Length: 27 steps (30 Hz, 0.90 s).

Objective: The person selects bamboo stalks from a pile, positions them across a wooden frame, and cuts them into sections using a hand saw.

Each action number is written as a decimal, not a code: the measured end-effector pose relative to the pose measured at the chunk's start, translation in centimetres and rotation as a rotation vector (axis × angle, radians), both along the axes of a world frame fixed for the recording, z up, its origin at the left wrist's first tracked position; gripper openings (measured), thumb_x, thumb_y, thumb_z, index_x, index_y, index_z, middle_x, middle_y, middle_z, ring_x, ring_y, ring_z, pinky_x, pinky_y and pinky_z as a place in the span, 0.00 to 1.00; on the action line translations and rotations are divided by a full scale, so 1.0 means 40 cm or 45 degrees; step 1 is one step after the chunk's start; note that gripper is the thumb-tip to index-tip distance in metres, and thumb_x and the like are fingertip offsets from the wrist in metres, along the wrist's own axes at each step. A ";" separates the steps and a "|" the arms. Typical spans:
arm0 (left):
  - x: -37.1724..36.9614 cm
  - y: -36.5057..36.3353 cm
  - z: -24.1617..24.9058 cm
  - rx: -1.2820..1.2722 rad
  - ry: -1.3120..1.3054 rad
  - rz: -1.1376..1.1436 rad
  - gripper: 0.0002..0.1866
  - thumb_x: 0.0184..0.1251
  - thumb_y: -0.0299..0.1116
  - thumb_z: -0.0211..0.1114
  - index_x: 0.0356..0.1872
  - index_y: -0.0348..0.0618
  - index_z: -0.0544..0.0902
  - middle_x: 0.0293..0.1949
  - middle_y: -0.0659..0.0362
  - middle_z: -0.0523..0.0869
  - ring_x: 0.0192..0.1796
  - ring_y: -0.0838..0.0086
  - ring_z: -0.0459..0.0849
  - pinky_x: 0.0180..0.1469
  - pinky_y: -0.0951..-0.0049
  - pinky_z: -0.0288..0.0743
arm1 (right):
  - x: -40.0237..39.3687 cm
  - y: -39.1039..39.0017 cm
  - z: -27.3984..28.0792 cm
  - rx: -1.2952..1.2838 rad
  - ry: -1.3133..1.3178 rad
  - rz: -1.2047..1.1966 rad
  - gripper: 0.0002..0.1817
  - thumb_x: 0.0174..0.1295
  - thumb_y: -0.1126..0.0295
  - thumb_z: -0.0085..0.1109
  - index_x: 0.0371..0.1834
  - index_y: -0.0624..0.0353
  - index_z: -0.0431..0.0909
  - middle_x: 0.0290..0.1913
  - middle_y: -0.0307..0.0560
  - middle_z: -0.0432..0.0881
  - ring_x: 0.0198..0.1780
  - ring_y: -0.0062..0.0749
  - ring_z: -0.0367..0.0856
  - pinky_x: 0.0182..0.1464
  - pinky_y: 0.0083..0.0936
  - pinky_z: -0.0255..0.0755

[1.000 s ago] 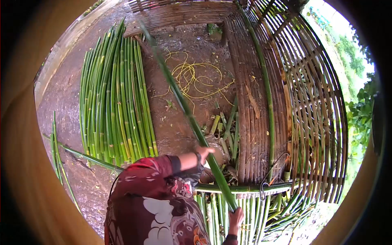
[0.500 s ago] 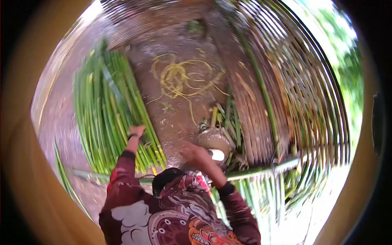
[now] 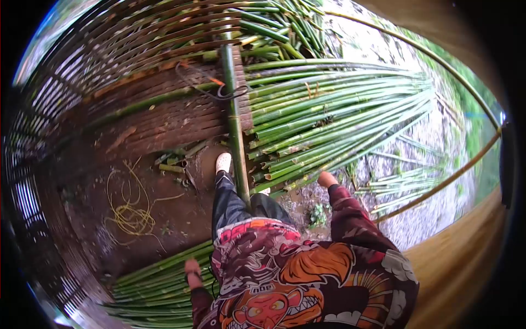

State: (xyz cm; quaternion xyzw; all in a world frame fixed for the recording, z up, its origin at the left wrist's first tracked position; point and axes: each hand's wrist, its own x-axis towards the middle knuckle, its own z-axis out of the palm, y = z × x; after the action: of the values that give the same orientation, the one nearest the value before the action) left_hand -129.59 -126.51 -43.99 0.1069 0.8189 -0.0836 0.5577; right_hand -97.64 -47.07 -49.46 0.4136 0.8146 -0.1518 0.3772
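My left hand (image 3: 193,267) hangs at the lower left, over or beside a bundle of green bamboo stalks (image 3: 159,282); motion blur smears its fingers, and nothing is visibly held. Out to the right, my right hand (image 3: 327,179) is near the lower edge of a large fan of long green bamboo poles (image 3: 323,118). Its fingers are not distinct, and contact with the poles is unclear. A thick green bamboo pole (image 3: 234,118) runs between my legs. Across the slatted surface near that pole lies a dark looped tool or cord (image 3: 222,94) with an orange part.
A tangle of yellow strips (image 3: 133,216) lies on the brown ground at left. Short bamboo offcuts (image 3: 172,167) sit near my white shoe (image 3: 223,163). Slatted bamboo fencing (image 3: 60,82) curves along the upper left. Thinner bamboo pieces (image 3: 405,186) lie at right.
The view has swung to the right, bringing the long bamboo fan in. The bundle is now at the lower left, and my right hand is stretched outward.
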 end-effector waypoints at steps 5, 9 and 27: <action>-0.481 0.969 0.303 1.235 0.034 0.922 0.23 0.83 0.34 0.59 0.71 0.35 0.72 0.56 0.55 0.86 0.56 0.75 0.84 0.59 0.74 0.76 | -0.043 -0.180 -0.255 -0.380 -0.009 -0.025 0.14 0.65 0.63 0.54 0.43 0.53 0.89 0.48 0.58 0.88 0.50 0.53 0.88 0.54 0.44 0.82; -0.534 1.278 0.509 1.438 -0.086 0.633 0.20 0.83 0.32 0.58 0.69 0.34 0.74 0.53 0.56 0.87 0.54 0.74 0.85 0.60 0.71 0.77 | -0.311 -0.231 -0.421 -0.214 0.743 -0.248 0.12 0.58 0.59 0.60 0.36 0.54 0.85 0.29 0.55 0.85 0.34 0.56 0.86 0.38 0.49 0.82; -0.426 1.306 0.111 0.902 0.023 -0.084 0.15 0.70 0.26 0.67 0.57 0.38 0.85 0.44 0.51 0.90 0.46 0.63 0.90 0.52 0.65 0.82 | -0.712 -0.011 -0.885 0.051 0.849 -2.047 0.42 0.54 0.48 0.75 0.54 0.83 0.77 0.52 0.71 0.86 0.59 0.48 0.85 0.60 0.41 0.79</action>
State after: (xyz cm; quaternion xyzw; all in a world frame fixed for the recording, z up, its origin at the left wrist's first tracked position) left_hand -146.61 -74.26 -39.53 0.3192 0.7980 0.1867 0.4759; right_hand -126.13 -47.53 -84.86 0.8040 0.3463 -0.4708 -0.1099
